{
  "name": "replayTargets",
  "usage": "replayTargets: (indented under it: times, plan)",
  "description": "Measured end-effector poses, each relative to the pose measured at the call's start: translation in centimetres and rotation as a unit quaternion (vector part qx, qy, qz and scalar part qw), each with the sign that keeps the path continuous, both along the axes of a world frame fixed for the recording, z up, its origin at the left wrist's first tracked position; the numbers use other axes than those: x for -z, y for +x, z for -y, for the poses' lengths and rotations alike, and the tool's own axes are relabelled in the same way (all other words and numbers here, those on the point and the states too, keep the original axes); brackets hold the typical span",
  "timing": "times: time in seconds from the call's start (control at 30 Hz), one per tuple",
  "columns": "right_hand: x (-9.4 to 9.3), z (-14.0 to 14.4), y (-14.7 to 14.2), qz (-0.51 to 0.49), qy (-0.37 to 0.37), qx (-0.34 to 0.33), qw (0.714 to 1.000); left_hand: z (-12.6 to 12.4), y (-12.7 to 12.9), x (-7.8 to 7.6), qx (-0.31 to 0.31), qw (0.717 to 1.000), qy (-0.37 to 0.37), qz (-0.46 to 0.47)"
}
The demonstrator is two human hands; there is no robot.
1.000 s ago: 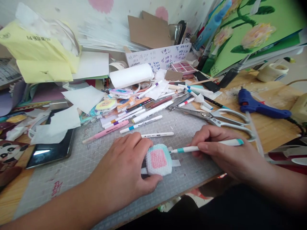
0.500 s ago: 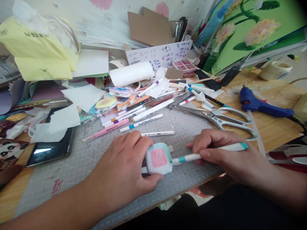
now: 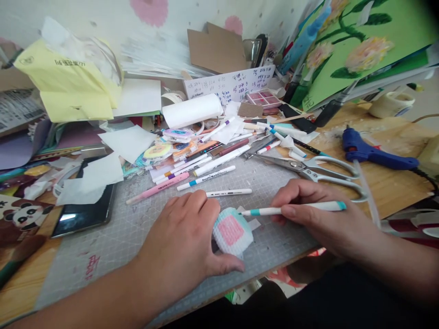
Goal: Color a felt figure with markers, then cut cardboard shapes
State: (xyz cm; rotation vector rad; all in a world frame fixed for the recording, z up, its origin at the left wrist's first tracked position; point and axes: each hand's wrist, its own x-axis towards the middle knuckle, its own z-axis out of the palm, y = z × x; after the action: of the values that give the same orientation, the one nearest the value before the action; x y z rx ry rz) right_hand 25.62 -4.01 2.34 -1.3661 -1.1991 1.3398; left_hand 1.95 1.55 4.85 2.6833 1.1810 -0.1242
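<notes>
The left hand (image 3: pixel 185 242) lies curled over a small knitted block (image 3: pixel 232 230), white and pale blue with a pink square on its face. The thumb runs under the block's near edge and the fingers arch over its far edge, so the block is pinned flat to the grey cutting mat (image 3: pixel 113 237). The right hand (image 3: pixel 315 214) pinches a white marker with teal bands (image 3: pixel 291 209) between thumb and forefinger, its other fingers folded loosely beneath. The marker's tip sits at the block's upper right corner, just beyond the left fingertips; whether it actually touches the yarn is hard to tell from this angle.

The step in hand looks like colouring or marking the block's edge. The next stroke would call for the left hand to keep the soft block from sliding and for light, controlled pressure on the tip.

Just beyond the right knuckles lie large scissors (image 3: pixel 308 168), and farther off a blue glue gun (image 3: pixel 373 154).
</notes>
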Motion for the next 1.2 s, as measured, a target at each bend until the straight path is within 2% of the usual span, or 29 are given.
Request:
replayTargets:
  times: [0.23,0.4,0.53,0.77,0.83,0.9,1.0,1.1,1.2]
  plan:
    - [-1.4,-0.7,-0.8,0.087,0.020,-0.019,0.996,0.1,0.2,0.0,-0.001,1.000,0.000,0.005]
    - [-1.3,-0.6,-0.2,0.048,-0.025,-0.029,0.998,0.1,0.1,-0.2,0.001,1.000,-0.010,0.005]
    - [-1.3,-0.5,-0.1,0.057,-0.003,-0.022,0.998,0.2,0.2,-0.2,0.000,1.000,-0.014,0.002]
    - [-1.3,-0.3,0.1,0.051,-0.024,-0.022,0.998,0.0,0.1,-0.1,0.002,1.000,-0.013,0.005]
    - [-1.3,-0.2,0.2,0.056,-0.026,-0.040,0.997,0.0,0.0,0.0,0.005,1.000,-0.006,0.006]
    - [-1.1,-0.1,0.4,0.031,-0.027,-0.053,0.998,-0.1,-0.1,0.1,0.011,1.000,-0.002,0.008]
    - [-0.8,-0.1,0.7,-0.039,-0.024,-0.018,0.999,-0.6,-0.4,0.1,0.021,1.000,-0.011,0.020]
    - [-0.5,-0.2,0.9,-0.100,-0.029,0.021,0.994,-1.5,-0.8,-0.2,0.034,0.996,-0.054,0.067]
    - [-0.6,-0.2,0.9,-0.124,-0.033,0.032,0.991,-2.3,-1.2,-0.5,0.069,0.985,-0.106,0.118]
